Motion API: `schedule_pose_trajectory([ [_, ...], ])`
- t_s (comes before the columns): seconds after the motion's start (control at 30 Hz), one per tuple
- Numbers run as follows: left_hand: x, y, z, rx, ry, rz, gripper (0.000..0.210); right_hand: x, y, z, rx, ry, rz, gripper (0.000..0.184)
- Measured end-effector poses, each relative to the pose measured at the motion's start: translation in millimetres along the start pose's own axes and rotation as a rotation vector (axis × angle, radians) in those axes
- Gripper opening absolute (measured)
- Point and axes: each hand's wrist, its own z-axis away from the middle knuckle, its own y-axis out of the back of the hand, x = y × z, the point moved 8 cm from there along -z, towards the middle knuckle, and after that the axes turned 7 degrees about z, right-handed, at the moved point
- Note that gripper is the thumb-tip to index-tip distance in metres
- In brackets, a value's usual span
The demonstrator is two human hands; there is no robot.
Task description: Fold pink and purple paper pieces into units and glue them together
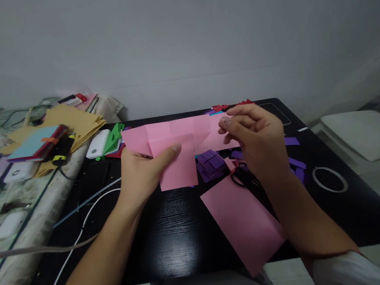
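Observation:
My left hand (141, 170) grips a folded sheet of pink paper (178, 174), its thumb pressed flat on the front panel. Creases divide the wide upper strip of that paper, and a smaller panel hangs down in front. At the right end of the strip, my right hand (253, 131) is raised with fingers loosely bent and apart, apparently holding nothing. Below it lie black-handled scissors (245, 175), partly hidden by the wrist. Another pink sheet (242, 222) rests flat on the black table (173, 229), reaching past its front edge. A folded purple paper piece (211, 163) lies between my hands.
Purple scraps (297, 165) and a roll of tape (330, 179) are on the right. On the left stand a white device (98, 144), green paper pieces (114, 138), yellow envelopes (73, 122) and a notebook stack (36, 144). A white cable (90, 211) crosses the table's left side.

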Motion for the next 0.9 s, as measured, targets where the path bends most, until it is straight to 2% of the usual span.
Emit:
schedule_pose_trajectory([
  [0.07,0,-1.3,0,-0.012,-0.003,-0.010,0.029,0,-5,2,-0.040,-0.029,-0.019,0.029],
  [0.17,-1,-3.0,2,-0.020,-0.006,-0.011,0.029,4,-30,11,-0.271,-0.125,-0.030,0.036],
  [0.23,-1,-3.3,3,-0.018,-0.003,-0.008,0.029,7,-40,17,-0.375,-0.167,-0.021,0.039],
  [0.3,0,-2.2,3,-0.006,-0.006,-0.008,0.029,7,-38,16,-0.357,-0.156,-0.024,0.040],
  [0.5,2,3.0,2,0.046,-0.035,0.009,0.031,6,-7,1,-0.085,-0.072,-0.186,0.024],
  [0.57,2,0.3,3,0.022,-0.040,-0.003,0.029,7,-11,3,-0.117,-0.093,-0.205,0.023],
  [0.73,0,-5.7,4,-0.038,-0.047,0.012,0.028,11,-42,17,-0.393,-0.202,-0.131,0.036],
  [0.8,1,-5.8,4,-0.047,-0.058,0.007,0.027,11,-43,19,-0.399,-0.203,-0.113,0.039],
  [0.9,4,-4.9,3,-0.043,-0.090,-0.019,0.025,10,-39,18,-0.340,-0.191,-0.116,0.041],
])
